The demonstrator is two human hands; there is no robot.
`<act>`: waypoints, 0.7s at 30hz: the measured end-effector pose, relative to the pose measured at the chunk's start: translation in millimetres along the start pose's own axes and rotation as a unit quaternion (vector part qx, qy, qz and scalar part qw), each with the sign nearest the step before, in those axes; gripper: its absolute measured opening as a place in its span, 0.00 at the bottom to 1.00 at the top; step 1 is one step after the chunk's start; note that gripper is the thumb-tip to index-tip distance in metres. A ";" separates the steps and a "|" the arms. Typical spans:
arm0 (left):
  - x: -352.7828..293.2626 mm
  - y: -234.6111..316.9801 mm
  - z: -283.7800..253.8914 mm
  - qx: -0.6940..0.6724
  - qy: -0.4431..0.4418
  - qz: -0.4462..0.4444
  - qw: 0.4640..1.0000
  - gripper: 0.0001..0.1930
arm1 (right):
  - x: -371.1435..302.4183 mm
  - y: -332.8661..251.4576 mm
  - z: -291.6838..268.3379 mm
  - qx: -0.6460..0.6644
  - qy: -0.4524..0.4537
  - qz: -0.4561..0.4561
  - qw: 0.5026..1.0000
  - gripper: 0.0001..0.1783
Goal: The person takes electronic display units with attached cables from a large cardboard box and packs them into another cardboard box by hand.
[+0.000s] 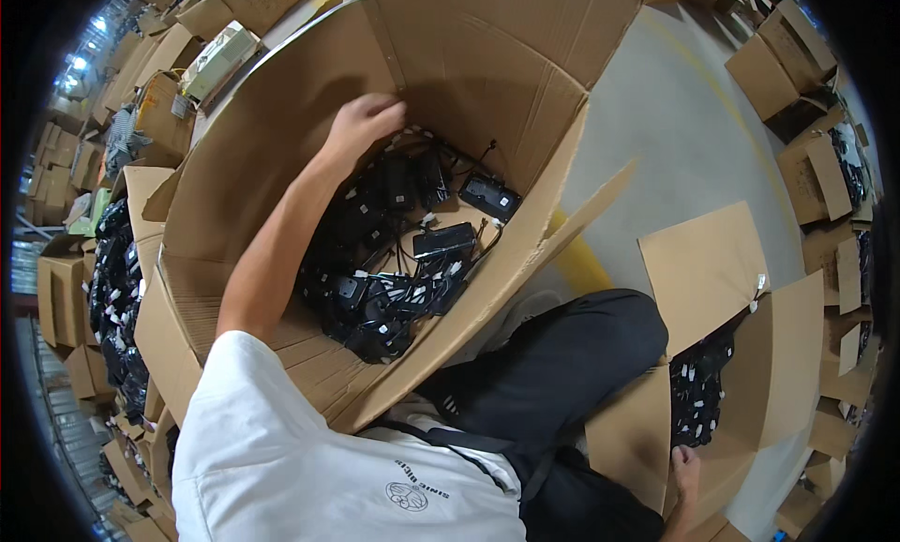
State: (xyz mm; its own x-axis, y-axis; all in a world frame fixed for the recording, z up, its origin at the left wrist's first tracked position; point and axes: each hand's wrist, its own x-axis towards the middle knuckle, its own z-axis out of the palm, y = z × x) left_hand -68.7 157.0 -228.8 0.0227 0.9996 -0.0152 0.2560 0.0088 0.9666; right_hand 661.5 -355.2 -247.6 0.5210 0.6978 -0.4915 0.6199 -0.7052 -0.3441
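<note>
Shoulder: white-sleeved, closest to the lens, below the big carton.
Big carton point(281, 129): large, brown, tipped toward the person so its contents can be reached.
Left hand point(361, 120): deep in the big carton at its back wall, fingers curled down onto the pile; whether anything is pinched cannot be told.
Black adapters point(394, 261): tangled heap with white tags, on the big carton's floor.
Right hand point(686, 467): right of the big carton, fingers closed on the edge of a smaller carton point(647, 429), seemingly steadying it.
</note>
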 end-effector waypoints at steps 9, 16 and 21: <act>-114.3 -260.0 -20.4 0.505 0.021 -0.173 0.845 0.57 | -21.1 -38.6 3.5 0.077 -0.011 0.063 0.995 0.21; -78.7 -286.7 -97.7 0.363 0.029 -0.072 0.928 0.39 | 4.1 -45.9 16.6 0.118 -0.049 0.086 0.988 0.21; -58.2 -156.8 -54.8 -0.290 -0.082 -0.229 0.926 0.19 | -12.6 -56.9 3.3 0.133 -0.002 0.074 0.988 0.21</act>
State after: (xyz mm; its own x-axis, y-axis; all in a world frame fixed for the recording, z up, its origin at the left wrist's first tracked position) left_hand -163.1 98.8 -365.5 0.1989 0.8709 -0.4495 -0.2848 0.4902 0.8237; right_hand 617.7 -324.3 -224.5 0.5922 0.5844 -0.5549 0.3601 -0.8079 -0.4665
